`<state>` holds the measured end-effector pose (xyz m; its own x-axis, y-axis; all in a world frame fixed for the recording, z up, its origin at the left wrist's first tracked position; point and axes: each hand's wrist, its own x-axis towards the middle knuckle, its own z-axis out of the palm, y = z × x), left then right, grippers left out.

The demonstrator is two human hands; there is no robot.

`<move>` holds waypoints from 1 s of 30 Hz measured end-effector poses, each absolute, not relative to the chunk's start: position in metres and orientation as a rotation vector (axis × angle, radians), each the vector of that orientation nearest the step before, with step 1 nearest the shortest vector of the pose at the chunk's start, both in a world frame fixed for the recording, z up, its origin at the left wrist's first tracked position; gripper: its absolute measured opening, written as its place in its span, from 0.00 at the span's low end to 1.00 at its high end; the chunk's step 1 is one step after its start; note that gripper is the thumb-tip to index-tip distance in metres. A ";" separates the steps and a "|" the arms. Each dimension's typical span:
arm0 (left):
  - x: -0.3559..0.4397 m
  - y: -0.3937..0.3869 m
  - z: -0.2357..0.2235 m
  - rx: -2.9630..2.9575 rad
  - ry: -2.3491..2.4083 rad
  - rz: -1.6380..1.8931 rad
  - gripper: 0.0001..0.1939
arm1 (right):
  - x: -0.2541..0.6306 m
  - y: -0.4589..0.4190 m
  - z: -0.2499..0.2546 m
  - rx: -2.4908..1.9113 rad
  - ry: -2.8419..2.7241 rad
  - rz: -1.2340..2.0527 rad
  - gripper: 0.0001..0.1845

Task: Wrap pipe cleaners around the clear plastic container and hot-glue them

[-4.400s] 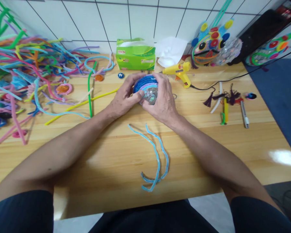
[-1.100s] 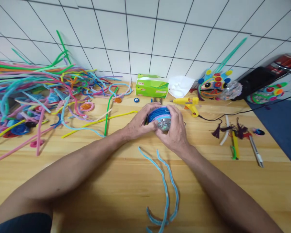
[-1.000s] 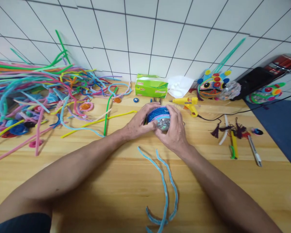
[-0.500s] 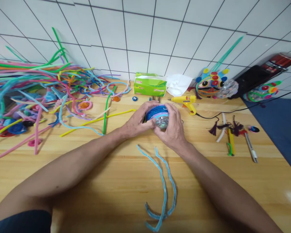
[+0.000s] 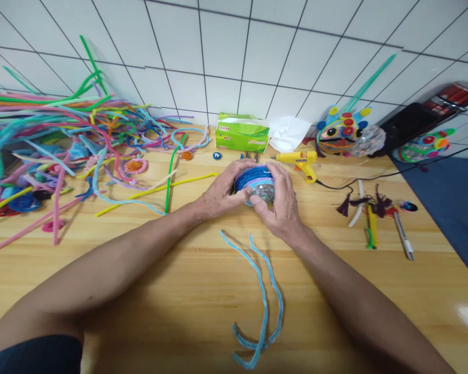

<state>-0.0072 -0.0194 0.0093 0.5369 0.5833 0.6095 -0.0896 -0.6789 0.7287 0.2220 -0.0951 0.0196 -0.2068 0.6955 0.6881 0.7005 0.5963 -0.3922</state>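
A rounded craft piece (image 5: pixel 254 182), wound with blue and lilac pipe cleaner around a shiny clear part, is clasped between both hands near the middle of the table. My left hand (image 5: pixel 226 189) wraps its left side, with the thumb on the front. On the other side my right hand (image 5: pixel 281 202) curls round it, its thumb close to the left one. The underside of the piece is hidden. Nearer to me, two bent light-blue pipe cleaners (image 5: pixel 265 296) lie on the wood. Just behind the right hand is a yellow glue gun (image 5: pixel 302 162).
A large heap of coloured pipe cleaners (image 5: pixel 62 130) covers the left side of the wooden table (image 5: pixel 159 311). A green tissue pack (image 5: pixel 242 134) stands by the tiled wall. At right are decorated craft figures (image 5: pixel 337 132), dark tassels (image 5: pixel 345 205) and a utility knife (image 5: pixel 404 239).
The thumbs have shifted slightly on the craft piece, and a little more of its shiny front shows. The view has moved very slightly; the things on the table lie as before.
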 end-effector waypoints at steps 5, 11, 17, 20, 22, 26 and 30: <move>-0.007 -0.017 0.007 2.088 0.374 1.178 0.32 | 0.221 -0.096 0.027 -1.113 -1.845 0.104 0.32; -0.007 -0.017 0.010 2.102 0.360 1.186 0.32 | 0.216 -0.093 0.026 -1.091 -1.782 0.096 0.30; -0.004 -0.018 0.010 2.093 0.376 1.194 0.31 | 0.219 -0.093 0.030 -1.138 -1.769 0.157 0.30; -0.003 -0.018 0.010 2.077 0.368 1.200 0.31 | 0.219 -0.094 0.032 -1.152 -1.761 0.178 0.30; -0.003 -0.018 0.011 2.057 0.376 1.194 0.32 | 0.219 -0.094 0.033 -1.173 -1.761 0.187 0.30; -0.003 -0.018 0.012 2.059 0.402 1.176 0.32 | 0.218 -0.095 0.035 -1.203 -1.767 0.200 0.31; -0.002 -0.018 0.012 2.065 0.405 1.171 0.32 | 0.218 -0.095 0.035 -1.218 -1.771 0.187 0.32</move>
